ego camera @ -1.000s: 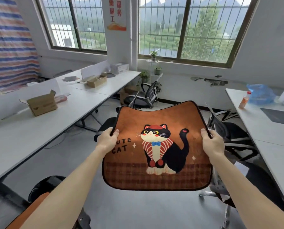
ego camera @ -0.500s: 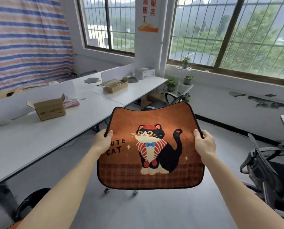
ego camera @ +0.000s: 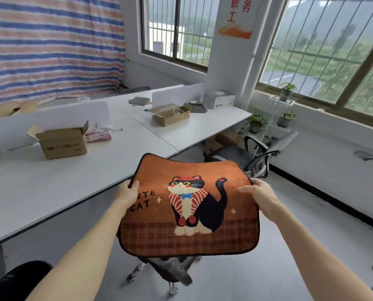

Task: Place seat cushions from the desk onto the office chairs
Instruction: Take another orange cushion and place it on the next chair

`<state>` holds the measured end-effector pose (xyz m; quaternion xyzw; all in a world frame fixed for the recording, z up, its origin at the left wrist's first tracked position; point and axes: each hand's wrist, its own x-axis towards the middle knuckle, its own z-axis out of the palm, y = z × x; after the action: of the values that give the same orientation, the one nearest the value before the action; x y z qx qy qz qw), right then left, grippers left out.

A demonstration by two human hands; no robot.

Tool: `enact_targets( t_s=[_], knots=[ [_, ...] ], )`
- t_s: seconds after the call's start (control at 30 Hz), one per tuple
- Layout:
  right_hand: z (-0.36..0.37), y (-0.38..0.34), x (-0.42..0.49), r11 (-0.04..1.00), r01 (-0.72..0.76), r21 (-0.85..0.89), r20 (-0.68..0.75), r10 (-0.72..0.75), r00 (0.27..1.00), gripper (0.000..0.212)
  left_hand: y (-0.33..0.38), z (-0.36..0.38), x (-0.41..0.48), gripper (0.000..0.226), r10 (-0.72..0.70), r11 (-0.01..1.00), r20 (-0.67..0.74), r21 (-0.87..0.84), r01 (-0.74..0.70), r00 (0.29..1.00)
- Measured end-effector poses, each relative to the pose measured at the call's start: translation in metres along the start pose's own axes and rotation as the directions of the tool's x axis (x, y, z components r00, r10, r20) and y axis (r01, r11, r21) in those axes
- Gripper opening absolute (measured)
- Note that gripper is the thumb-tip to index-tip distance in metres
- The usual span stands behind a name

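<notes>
I hold an orange-brown seat cushion [ego camera: 187, 205] with a black cat picture flat in front of me, above the floor. My left hand [ego camera: 128, 193] grips its left edge and my right hand [ego camera: 260, 197] grips its right edge. Directly beneath the cushion stands an office chair [ego camera: 170, 271], mostly hidden; only its dark seat edge and wheeled base show. A second black office chair [ego camera: 246, 154] stands farther off, by the desk's far end. The long white desk [ego camera: 40, 187] runs along my left.
On the desk sit an open cardboard box [ego camera: 61, 142], a tissue pack [ego camera: 98, 134], another open box [ego camera: 171, 115] and a white box [ego camera: 219, 99]. Potted plants on a rack [ego camera: 284, 107] stand by the window. A dark chair part [ego camera: 18, 279] shows at bottom left.
My view has swung left and moved closer to the desk. The cushion has dropped lower and tilted flatter, now over a chair base; both hands keep their hold.
</notes>
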<state>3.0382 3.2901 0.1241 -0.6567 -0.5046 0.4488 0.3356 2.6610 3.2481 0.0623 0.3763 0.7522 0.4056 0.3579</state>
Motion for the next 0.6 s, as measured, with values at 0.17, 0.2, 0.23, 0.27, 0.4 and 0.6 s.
enact_targets(
  t_s=[0.17, 0.2, 0.23, 0.27, 0.4, 0.6],
  knots=[
    [0.021, -0.032, 0.104, 0.981, -0.02, -0.195, 0.111, 0.042, 0.993, 0.027, -0.003, 0.016, 0.082, 0.028, -0.176, 0.984, -0.029, -0.003, 0.176, 0.984],
    [0.027, -0.03, 0.125, 0.967, -0.014, -0.256, 0.126, 0.048, 0.991, 0.034, -0.008, 0.02, 0.095, 0.033, -0.212, 0.977, -0.041, -0.008, 0.212, 0.976],
    [0.033, -0.026, 0.143, 0.944, -0.009, -0.331, 0.131, 0.056, 0.99, 0.049, -0.012, 0.023, 0.103, 0.037, -0.251, 0.968, -0.054, -0.005, 0.251, 0.966],
    [0.041, -0.021, 0.165, 0.915, -0.001, -0.404, 0.138, 0.061, 0.989, 0.061, -0.019, 0.028, 0.114, 0.04, -0.291, 0.957, -0.069, -0.006, 0.292, 0.954],
    [0.075, -0.012, 0.231, 0.796, 0.082, -0.6, 0.225, 0.069, 0.972, 0.052, -0.05, 0.054, 0.146, 0.048, -0.443, 0.895, -0.126, -0.004, 0.446, 0.888],
    [0.119, 0.02, 0.337, 0.633, 0.194, -0.749, 0.377, 0.166, 0.911, 0.042, -0.088, 0.098, 0.158, 0.023, -0.694, 0.72, -0.085, -0.091, 0.688, 0.715]
  ],
)
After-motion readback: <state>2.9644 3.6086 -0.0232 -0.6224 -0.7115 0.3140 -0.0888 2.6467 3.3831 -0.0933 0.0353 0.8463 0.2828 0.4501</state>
